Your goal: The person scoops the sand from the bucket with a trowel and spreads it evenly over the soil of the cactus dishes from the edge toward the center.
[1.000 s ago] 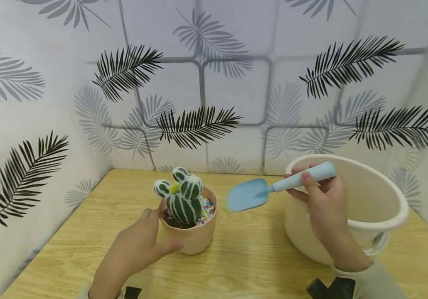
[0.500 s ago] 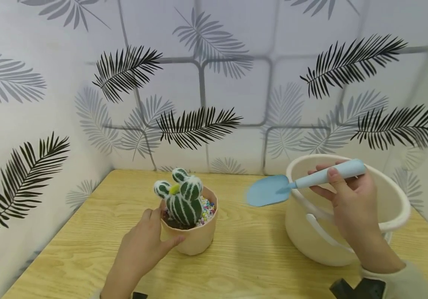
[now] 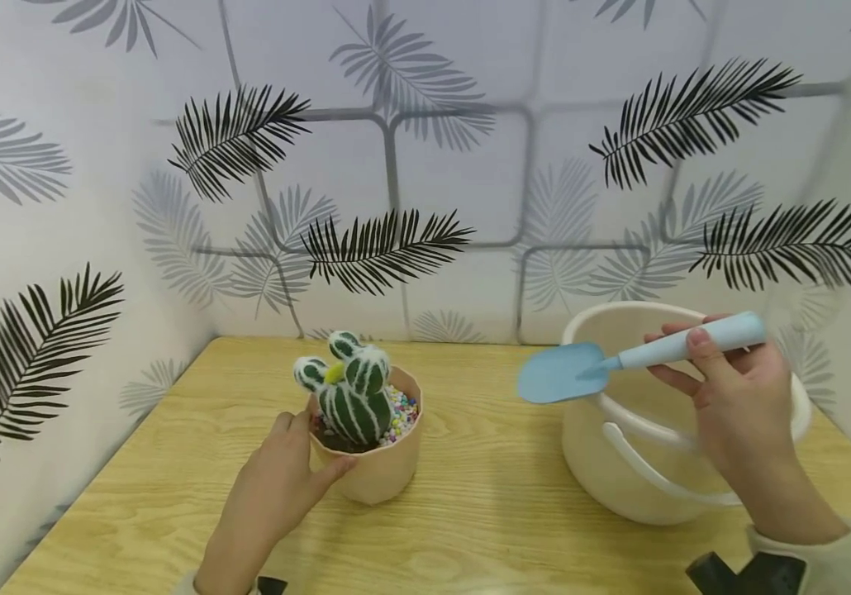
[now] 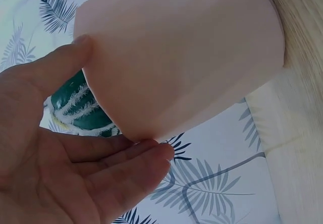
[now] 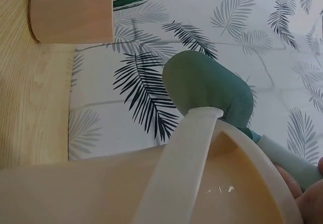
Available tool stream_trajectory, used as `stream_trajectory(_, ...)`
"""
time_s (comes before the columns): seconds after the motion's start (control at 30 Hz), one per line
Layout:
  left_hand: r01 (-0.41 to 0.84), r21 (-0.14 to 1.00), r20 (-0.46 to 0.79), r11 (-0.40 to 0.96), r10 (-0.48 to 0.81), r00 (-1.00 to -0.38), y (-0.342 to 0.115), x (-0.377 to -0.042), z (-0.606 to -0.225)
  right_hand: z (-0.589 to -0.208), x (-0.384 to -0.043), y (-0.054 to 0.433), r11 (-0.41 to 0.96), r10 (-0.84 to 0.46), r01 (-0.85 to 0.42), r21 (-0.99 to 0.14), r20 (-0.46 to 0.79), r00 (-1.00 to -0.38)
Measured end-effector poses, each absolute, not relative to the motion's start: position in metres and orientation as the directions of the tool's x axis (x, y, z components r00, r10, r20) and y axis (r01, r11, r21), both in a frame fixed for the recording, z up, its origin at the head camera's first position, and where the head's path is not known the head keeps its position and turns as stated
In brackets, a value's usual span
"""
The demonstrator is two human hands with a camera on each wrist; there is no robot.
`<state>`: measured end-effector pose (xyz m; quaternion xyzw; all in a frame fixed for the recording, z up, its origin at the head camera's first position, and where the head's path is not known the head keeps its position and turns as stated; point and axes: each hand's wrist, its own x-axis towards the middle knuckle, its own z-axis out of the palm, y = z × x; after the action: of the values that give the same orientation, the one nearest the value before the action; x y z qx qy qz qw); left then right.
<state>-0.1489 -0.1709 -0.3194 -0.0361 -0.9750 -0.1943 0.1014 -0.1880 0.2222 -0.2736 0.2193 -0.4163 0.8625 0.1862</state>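
Observation:
A pale orange flowerpot [image 3: 377, 478] stands on the table, holding a green and white toy-like cactus [image 3: 354, 413] amid colourful pebbles [image 3: 405, 413]. My left hand [image 3: 265, 492] grips the pot's near left side, thumb in front and fingers at the rim; the left wrist view shows them on the pot's wall [image 4: 186, 57]. My right hand [image 3: 748, 405] holds a light blue hand trowel [image 3: 563, 373] by its handle, over a cream bucket [image 3: 596, 463]. The blade points left, past the bucket's rim. In the right wrist view the trowel blade [image 5: 207, 85] appears beyond the bucket handle [image 5: 174, 178].
The wooden table [image 3: 470, 537] runs back to a wall [image 3: 463, 190] with a leaf pattern. Another patterned wall [image 3: 31, 273] borders it on the left. The bucket's white handle [image 3: 648, 471] hangs down its front side.
My right hand has carried the trowel to the right, so its blade has gone from between pot and bucket to the bucket's left rim. My left hand keeps its grip on the pot.

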Motion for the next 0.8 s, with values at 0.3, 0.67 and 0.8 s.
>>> stream_trajectory(0.3,0.097,0.370,0.233,0.924,0.009,-0.973,-0.170,-0.148,-0.319,-0.266,-0.186,0.245,-0.605,0.153,-0.498,-0.621,0.523,-0.839)
stream_trajectory(0.67,0.167,0.375,0.313,0.912,0.045,-0.949,-0.149,-0.133,-0.310,-0.261,-0.184,0.270,-0.679,0.135,-0.468,-0.566,0.530,-0.837)
stream_trajectory(0.8,0.199,0.373,0.316,0.906,0.078,-0.946,-0.143,-0.130,-0.310,-0.263,-0.183,0.278,-0.683,0.135,-0.483,-0.549,0.554,-0.821)
